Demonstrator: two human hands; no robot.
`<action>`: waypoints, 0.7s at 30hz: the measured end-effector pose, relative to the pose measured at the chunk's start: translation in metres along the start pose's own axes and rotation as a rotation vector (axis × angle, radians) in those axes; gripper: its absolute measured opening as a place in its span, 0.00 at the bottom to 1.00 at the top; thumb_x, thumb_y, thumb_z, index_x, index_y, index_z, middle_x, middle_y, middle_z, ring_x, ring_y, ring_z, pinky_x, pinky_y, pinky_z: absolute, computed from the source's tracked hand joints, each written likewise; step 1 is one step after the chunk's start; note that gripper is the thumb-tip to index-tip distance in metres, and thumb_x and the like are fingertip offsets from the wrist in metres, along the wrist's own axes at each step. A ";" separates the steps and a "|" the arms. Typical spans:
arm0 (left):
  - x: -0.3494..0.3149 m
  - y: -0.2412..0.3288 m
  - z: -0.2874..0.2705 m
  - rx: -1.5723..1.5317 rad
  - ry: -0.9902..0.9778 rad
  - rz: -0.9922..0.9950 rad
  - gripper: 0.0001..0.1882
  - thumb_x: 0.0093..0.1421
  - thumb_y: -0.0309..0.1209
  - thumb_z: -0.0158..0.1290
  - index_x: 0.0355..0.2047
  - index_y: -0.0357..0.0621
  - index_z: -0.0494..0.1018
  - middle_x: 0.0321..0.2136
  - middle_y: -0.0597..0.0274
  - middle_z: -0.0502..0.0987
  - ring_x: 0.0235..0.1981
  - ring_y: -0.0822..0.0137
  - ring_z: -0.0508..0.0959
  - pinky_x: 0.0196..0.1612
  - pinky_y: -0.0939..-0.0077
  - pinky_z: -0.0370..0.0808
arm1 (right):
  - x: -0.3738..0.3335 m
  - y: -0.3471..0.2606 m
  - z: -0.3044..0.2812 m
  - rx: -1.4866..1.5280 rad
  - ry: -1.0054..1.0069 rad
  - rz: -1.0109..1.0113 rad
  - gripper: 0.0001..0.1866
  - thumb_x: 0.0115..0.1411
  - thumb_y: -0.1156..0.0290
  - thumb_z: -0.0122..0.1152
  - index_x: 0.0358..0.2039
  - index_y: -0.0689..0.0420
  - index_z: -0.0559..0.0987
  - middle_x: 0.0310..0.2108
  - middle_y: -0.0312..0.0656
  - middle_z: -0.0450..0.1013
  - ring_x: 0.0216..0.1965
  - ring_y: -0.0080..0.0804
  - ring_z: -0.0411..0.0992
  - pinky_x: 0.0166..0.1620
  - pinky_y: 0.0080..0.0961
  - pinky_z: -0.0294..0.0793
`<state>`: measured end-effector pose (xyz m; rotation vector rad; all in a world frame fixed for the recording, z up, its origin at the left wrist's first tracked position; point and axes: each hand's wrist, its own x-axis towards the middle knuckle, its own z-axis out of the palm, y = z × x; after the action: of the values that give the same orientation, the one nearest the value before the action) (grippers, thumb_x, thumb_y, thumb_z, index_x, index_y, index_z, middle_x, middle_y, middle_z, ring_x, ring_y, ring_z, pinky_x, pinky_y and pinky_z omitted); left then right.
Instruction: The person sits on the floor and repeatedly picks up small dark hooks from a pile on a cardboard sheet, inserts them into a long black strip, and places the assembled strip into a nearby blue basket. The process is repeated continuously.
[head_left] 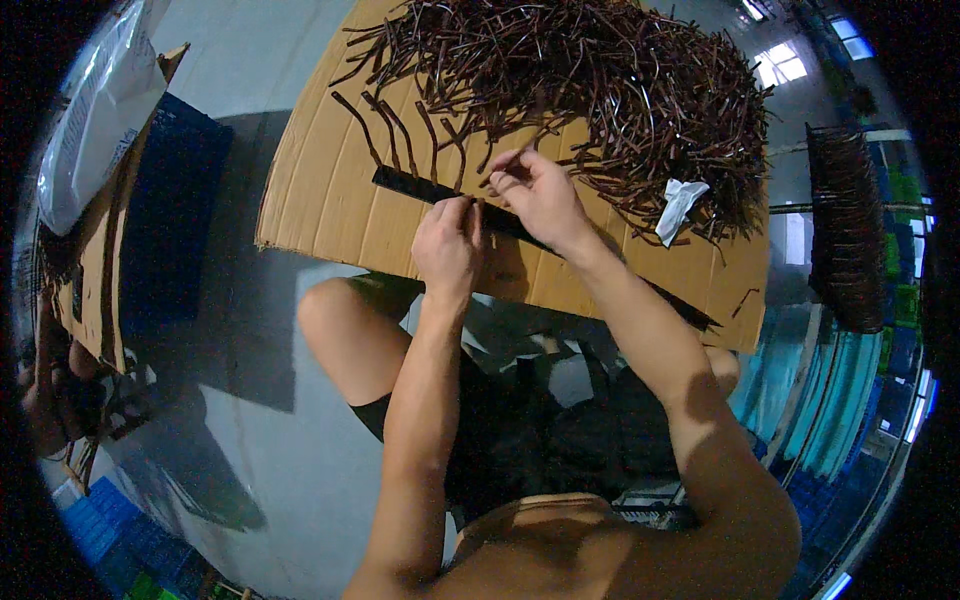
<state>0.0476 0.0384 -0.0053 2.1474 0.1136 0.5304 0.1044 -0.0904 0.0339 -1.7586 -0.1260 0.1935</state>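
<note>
On cardboard (305, 195), right of a crinkled bag (95, 120) of unclear contents, clamped left hand (447, 243), fingers together, on straight black strip (408, 185) edged with slender brown sticks (433, 145); curled right hand (545, 203) alongside, unclear whether closed.

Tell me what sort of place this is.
Probably a workshop or small factory floor: there's a large heap of thin brown pieces on a cardboard sheet, and several lined up along a black strip.

hands (447, 245): bare | forearms (420, 400): bare | knee (330, 310): bare | shorts (475, 430): black
</note>
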 end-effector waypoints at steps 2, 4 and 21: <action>0.000 0.002 -0.001 0.014 -0.011 0.011 0.07 0.58 0.32 0.53 0.31 0.41 0.75 0.30 0.55 0.77 0.32 0.52 0.76 0.34 0.63 0.73 | -0.006 0.006 0.003 -0.073 0.031 -0.052 0.10 0.56 0.72 0.58 0.37 0.64 0.77 0.30 0.44 0.77 0.33 0.28 0.77 0.37 0.23 0.75; -0.001 0.002 -0.001 0.023 -0.018 0.009 0.07 0.58 0.32 0.52 0.31 0.41 0.75 0.30 0.55 0.77 0.31 0.51 0.76 0.34 0.62 0.73 | -0.010 0.008 0.004 -0.177 0.040 -0.100 0.11 0.55 0.71 0.58 0.37 0.64 0.77 0.31 0.46 0.78 0.34 0.29 0.77 0.38 0.24 0.75; 0.000 0.005 -0.007 0.047 -0.036 -0.142 0.10 0.58 0.35 0.54 0.31 0.41 0.77 0.26 0.53 0.77 0.28 0.53 0.78 0.32 0.65 0.74 | 0.030 -0.004 -0.022 -0.345 -0.447 -0.166 0.11 0.56 0.69 0.59 0.37 0.61 0.79 0.29 0.41 0.76 0.28 0.26 0.75 0.34 0.21 0.74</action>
<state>0.0445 0.0406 0.0023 2.1735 0.2593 0.4103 0.1381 -0.1052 0.0397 -2.0095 -0.6595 0.4636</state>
